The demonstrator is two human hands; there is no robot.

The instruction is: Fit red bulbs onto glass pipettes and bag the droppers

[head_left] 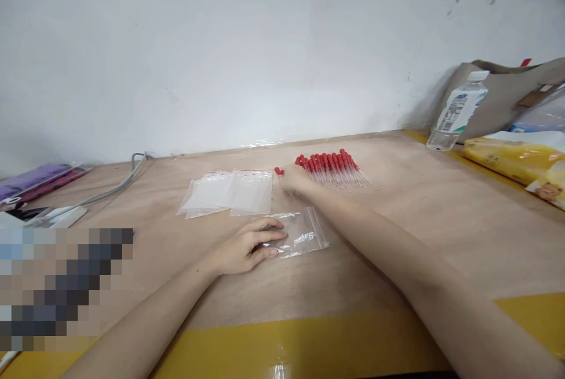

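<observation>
My left hand [253, 245] lies over the closed end of a clear zip bag [304, 234], its fingers spread and resting on the plastic. The bag is flat, with its zip strip toward the right. Farther forward, my right hand [295, 180] is curled at the left end of a row of red-topped plastic droppers [339, 162]. Two red dropper bulbs [279, 171] stick out to the left of its fingers, which appear closed on them. The fingertips are mostly hidden and slightly blurred. Behind my left hand lie several overlapping zip bags [212, 192].
A water bottle [457, 111] leans at the back right beside a grey bag [507, 96] and a yellow packet [507, 158]. On the left are a grey cable [110, 190] and purple packages [35, 180]. Yellow tape [282, 346] runs along the front edge.
</observation>
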